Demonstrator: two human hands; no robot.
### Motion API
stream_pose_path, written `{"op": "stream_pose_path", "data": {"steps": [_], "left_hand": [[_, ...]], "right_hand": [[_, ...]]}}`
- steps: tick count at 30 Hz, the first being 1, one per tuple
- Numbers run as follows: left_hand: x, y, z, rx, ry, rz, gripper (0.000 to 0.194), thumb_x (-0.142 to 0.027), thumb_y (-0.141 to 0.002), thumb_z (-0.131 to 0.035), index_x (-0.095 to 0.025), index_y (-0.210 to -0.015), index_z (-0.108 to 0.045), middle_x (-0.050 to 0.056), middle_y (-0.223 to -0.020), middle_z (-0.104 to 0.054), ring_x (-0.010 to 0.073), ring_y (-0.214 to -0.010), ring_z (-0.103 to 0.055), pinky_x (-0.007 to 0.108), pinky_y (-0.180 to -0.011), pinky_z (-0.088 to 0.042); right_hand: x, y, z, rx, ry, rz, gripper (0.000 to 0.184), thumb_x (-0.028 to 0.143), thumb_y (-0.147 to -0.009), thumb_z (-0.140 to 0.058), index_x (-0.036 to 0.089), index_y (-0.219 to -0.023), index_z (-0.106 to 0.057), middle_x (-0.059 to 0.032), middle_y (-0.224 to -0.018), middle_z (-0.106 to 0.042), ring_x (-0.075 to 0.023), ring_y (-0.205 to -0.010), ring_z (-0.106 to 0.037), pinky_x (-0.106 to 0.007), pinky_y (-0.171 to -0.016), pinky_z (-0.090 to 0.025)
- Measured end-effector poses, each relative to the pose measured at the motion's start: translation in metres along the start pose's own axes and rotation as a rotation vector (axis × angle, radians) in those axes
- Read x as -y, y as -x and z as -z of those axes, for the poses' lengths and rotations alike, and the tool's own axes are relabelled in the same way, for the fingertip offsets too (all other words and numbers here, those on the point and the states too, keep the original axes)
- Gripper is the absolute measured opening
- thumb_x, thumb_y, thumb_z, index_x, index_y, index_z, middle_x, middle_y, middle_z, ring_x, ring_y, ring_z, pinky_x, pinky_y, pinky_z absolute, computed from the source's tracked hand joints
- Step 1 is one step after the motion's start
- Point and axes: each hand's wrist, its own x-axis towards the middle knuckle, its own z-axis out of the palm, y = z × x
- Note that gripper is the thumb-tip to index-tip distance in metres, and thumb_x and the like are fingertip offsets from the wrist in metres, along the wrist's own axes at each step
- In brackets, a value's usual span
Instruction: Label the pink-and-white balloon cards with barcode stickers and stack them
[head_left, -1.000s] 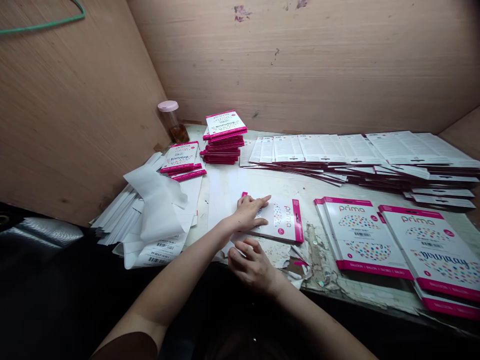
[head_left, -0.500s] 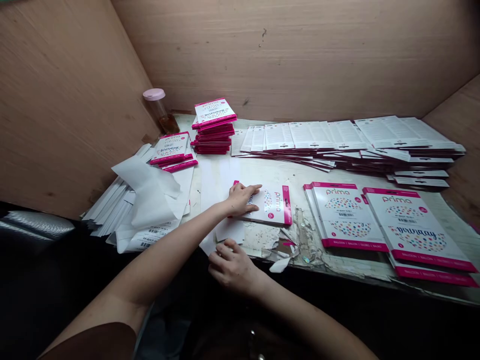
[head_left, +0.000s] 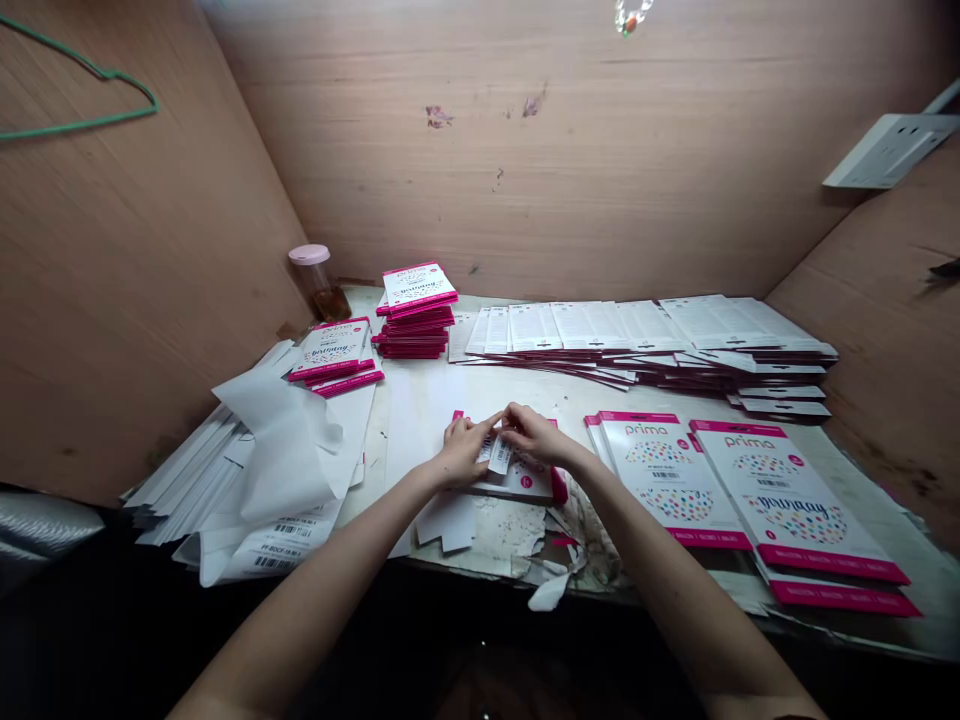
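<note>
A white and pink balloon packet (head_left: pixel 541 483) lies sideways on the worktop in front of me. My left hand (head_left: pixel 463 452) rests on its left part, thumb and index finger apart. From the right, my right hand (head_left: pixel 527 432) reaches over the same packet and pinches a small white barcode label (head_left: pixel 500 457) at its upper edge. The label is tilted above the packet's face, close to the left fingertips; whether its lower edge touches the packet I cannot tell. Both hands cover much of the packet's print.
Pink-edged packets (head_left: pixel 416 330) are stacked at the back left beside a lidded cup (head_left: pixel 319 280). Label sheets and backing paper (head_left: pixel 281 450) are heaped on the left. Overlapping packets (head_left: pixel 570 328) line the back. More packets (head_left: pixel 660 470) lie at the right. Torn paper (head_left: pixel 550 592) hangs off the front edge.
My right hand has gone from the front edge up onto the packet, where a barcode label now shows in its fingers. My left hand stays on the packet. The camera view has tilted up.
</note>
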Motion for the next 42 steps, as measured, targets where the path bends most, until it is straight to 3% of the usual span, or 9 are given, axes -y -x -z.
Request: {"op": "stream_pose_path", "data": {"steps": [12,17,20,25,30,33,36,39,42], "left_hand": [[0.002,0.002,-0.002,-0.010,0.089,0.019,0.094,-0.047,-0.078,-0.070,-0.029,-0.153,-0.016,0.010,-0.118,-0.054,0.0322,-0.120,-0.042,0.051,-0.110,-0.021],[0.000,0.002,-0.001,-0.001,0.112,0.016,0.099,-0.046,-0.078,-0.071,-0.027,-0.154,-0.011,0.012,-0.128,-0.054,0.0327,-0.123,-0.042,0.051,-0.110,-0.022],[0.002,0.003,-0.003,-0.014,0.110,-0.009,0.099,-0.043,-0.078,-0.071,-0.028,-0.154,-0.008,0.013,-0.142,-0.044,0.0340,-0.132,-0.035,0.053,-0.112,-0.019],[0.009,0.005,0.006,0.081,0.021,-0.029,0.078,-0.050,-0.082,-0.063,-0.028,-0.148,-0.030,0.013,-0.160,-0.017,0.0371,-0.144,-0.018,0.055,-0.113,-0.018],[0.002,-0.016,0.029,0.185,-0.094,-0.012,0.074,-0.052,-0.076,-0.063,-0.021,-0.141,-0.042,0.016,-0.154,-0.030,0.0414,-0.135,-0.030,0.056,-0.106,-0.028],[-0.007,-0.044,0.037,0.166,-0.144,-0.003,0.079,-0.052,-0.060,-0.076,-0.018,-0.127,-0.054,0.020,-0.137,-0.048,0.0449,-0.127,-0.035,0.061,-0.103,-0.027],[-0.009,-0.068,0.052,0.222,-0.151,-0.009,0.062,-0.051,-0.047,-0.082,-0.017,-0.096,-0.063,0.016,-0.107,-0.063,0.0428,-0.113,-0.048,0.056,-0.094,-0.038],[-0.006,-0.075,0.084,0.340,-0.019,-0.044,0.045,-0.059,-0.064,-0.070,-0.020,-0.078,-0.055,0.002,-0.076,-0.064,0.0268,-0.080,-0.062,0.034,-0.067,-0.049],[-0.021,-0.071,0.107,0.379,0.613,0.009,0.048,-0.056,-0.067,-0.075,-0.020,-0.090,-0.053,-0.002,-0.076,-0.065,0.0211,-0.070,-0.065,0.027,-0.057,-0.049]], "right_hand": [[-0.005,-0.011,-0.004,0.101,0.153,-0.021,0.022,0.009,-0.077,-0.059,0.022,-0.094,-0.052,-0.0001,-0.082,-0.052,-0.0187,-0.083,-0.051,-0.030,-0.075,-0.042],[-0.016,-0.009,-0.014,-0.019,0.201,-0.071,0.034,0.018,-0.073,-0.070,0.023,-0.101,-0.051,-0.0023,-0.092,-0.054,-0.0214,-0.091,-0.052,-0.034,-0.079,-0.044],[-0.023,-0.012,-0.017,-0.154,0.247,-0.119,0.045,0.029,-0.076,-0.070,0.021,-0.113,-0.047,-0.0081,-0.108,-0.050,-0.0234,-0.097,-0.051,-0.039,-0.086,-0.043],[-0.016,0.002,-0.024,-0.278,0.351,-0.149,0.039,0.037,-0.079,-0.066,0.020,-0.112,-0.052,-0.0128,-0.110,-0.050,-0.0316,-0.104,-0.046,-0.050,-0.089,-0.040],[0.015,0.065,-0.043,-0.288,0.466,-0.061,0.064,0.043,-0.068,-0.077,0.027,-0.125,-0.051,-0.0144,-0.130,-0.046,-0.0371,-0.116,-0.042,-0.056,-0.092,-0.040],[0.027,0.106,-0.041,-0.434,0.498,-0.071,0.065,0.039,-0.069,-0.077,0.031,-0.127,-0.049,-0.0139,-0.133,-0.045,-0.0372,-0.117,-0.045,-0.055,-0.091,-0.044],[0.019,0.155,-0.012,-0.759,0.516,-0.187,0.044,0.037,-0.080,-0.065,0.033,-0.122,-0.051,-0.0133,-0.126,-0.048,-0.0363,-0.114,-0.050,-0.053,-0.091,-0.048],[-0.006,0.226,0.031,-1.091,0.481,-0.342,0.023,0.038,-0.088,-0.054,0.030,-0.110,-0.056,-0.0114,-0.111,-0.055,-0.0323,-0.106,-0.055,-0.050,-0.090,-0.049],[-0.034,0.299,0.062,-1.272,0.439,-0.491,0.027,0.047,-0.086,-0.059,0.022,-0.095,-0.061,-0.0077,-0.093,-0.058,-0.0239,-0.081,-0.060,-0.041,-0.072,-0.054]]}}
